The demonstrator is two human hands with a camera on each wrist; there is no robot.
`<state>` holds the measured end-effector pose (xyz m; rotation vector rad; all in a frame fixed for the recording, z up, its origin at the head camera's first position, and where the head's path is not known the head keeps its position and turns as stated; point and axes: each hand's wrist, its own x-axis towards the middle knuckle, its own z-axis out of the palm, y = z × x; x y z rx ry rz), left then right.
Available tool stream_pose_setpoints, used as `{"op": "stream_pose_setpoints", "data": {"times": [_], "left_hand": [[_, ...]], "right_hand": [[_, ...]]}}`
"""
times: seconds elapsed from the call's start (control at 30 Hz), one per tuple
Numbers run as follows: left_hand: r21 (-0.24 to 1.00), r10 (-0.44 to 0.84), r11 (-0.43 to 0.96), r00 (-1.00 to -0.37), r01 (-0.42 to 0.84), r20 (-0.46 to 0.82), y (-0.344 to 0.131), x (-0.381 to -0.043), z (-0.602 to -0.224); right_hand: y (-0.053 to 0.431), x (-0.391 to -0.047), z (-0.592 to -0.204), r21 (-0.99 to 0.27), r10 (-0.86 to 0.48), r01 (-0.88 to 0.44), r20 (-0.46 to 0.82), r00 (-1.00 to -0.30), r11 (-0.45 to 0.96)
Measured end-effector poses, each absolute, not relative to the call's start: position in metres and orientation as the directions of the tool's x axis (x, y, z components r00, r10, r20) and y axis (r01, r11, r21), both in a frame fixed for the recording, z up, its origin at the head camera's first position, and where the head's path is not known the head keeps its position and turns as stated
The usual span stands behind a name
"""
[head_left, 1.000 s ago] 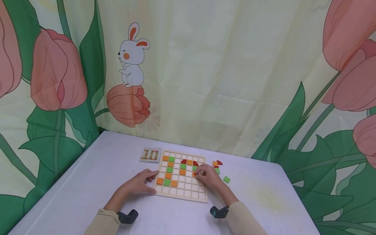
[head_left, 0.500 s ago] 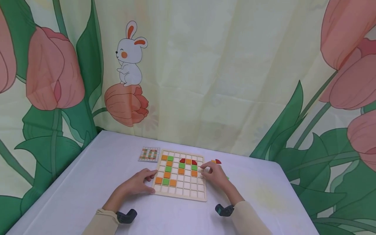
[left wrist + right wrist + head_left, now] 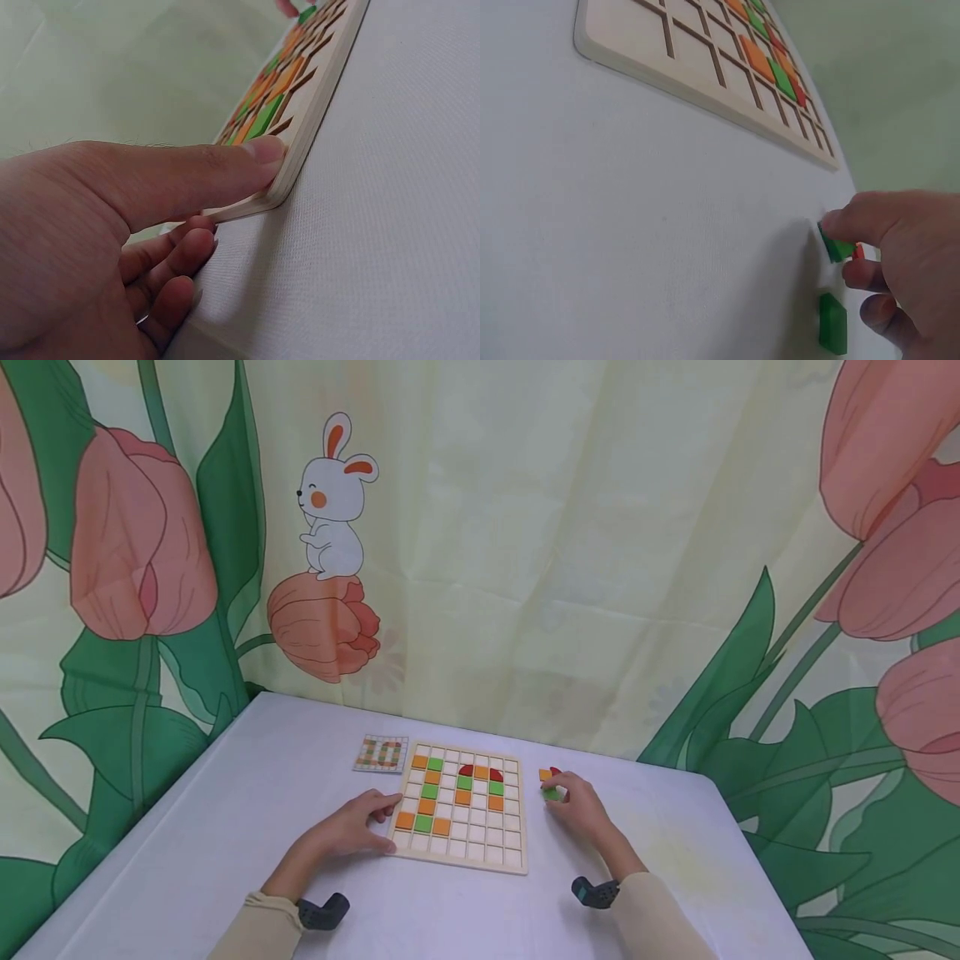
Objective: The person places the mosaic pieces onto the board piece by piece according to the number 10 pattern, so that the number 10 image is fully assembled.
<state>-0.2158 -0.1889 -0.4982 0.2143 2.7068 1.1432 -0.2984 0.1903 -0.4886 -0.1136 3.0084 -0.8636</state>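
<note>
A wooden grid board [image 3: 480, 852] lies on the table, with orange, green and red tiles set in some of its squares. At its left edge is my left hand [image 3: 348, 828]; the thumb [image 3: 255, 161] presses on the near corner of the frame in the left wrist view, and the other fingers are bent beside the edge. Right of the board, my right hand [image 3: 581, 810] pinches a green square tile [image 3: 836, 244] between thumb and finger. Another green tile [image 3: 832, 324] lies on the cloth below that hand in the right wrist view.
A small pattern card [image 3: 381, 753] with a coloured grid lies left of the board. Beyond my right fingers are an orange tile [image 3: 544, 775] and a red piece [image 3: 555, 770], partly covered. A printed curtain [image 3: 525, 568] hangs behind the white table [image 3: 300, 752].
My right hand has left an orange tile in a right-hand square of the board and moved right to the loose pieces, where it has taken hold of a green tile. The left hand stays put.
</note>
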Motion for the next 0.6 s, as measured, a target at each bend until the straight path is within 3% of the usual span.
{"op": "stream_pose_setpoints", "data": {"times": [0.6], "left_hand": [[0.722,0.213,0.689,-0.970,0.065,-0.116,-0.1896,-0.2159,-0.5003]], "right_hand": [[0.1872,-0.3014,-0.4932,-0.486,-0.048,-0.061,0.039,-0.998,0.872]]}}
